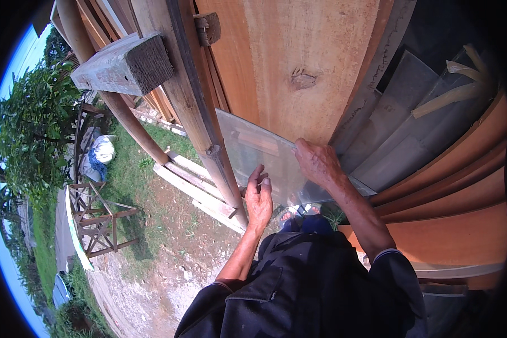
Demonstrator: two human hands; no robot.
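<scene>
A thin, see-through pane of glass (254, 147) stands tilted in front of me, with wooden boards showing behind it. My right hand (319, 162) grips its upper edge, fingers curled over the rim. Lower and to the left, my left hand (258, 204) is close to the pane with its fingers stretched up and apart. Nothing is held in it, and I cannot tell whether its fingertips touch the glass. Through the lower part of the pane my sandalled feet (298, 213) show.
A round wooden pole (208, 135) with a sawn beam (132, 63) across it stands close on the left. Wide boards (304, 50) lean ahead. Dark sheets (394, 124) with tape strips (442, 104) and curved-looking brown panels (450, 197) stand right. A wooden trestle (101, 219) is farther left.
</scene>
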